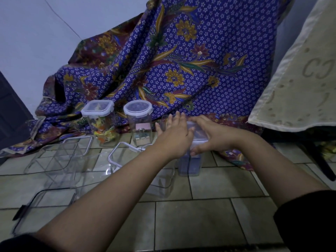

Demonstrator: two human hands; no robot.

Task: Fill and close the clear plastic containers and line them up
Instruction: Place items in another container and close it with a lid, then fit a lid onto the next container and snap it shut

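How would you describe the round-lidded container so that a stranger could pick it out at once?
Find the big blue flowered cloth draped at the back. At its foot two closed clear containers stand side by side. The round-lidded container is the right-hand one; its square-lidded neighbour holds colourful pieces.

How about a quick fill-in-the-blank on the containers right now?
1. The right hand grips the ___ of a container; the left hand is open beside it.
2. To that container's left, ___ closed ones stand by the cloth.
3. The one with colourful contents has a ___ top; its neighbour has a round one.
Missing words: lid; two; square.
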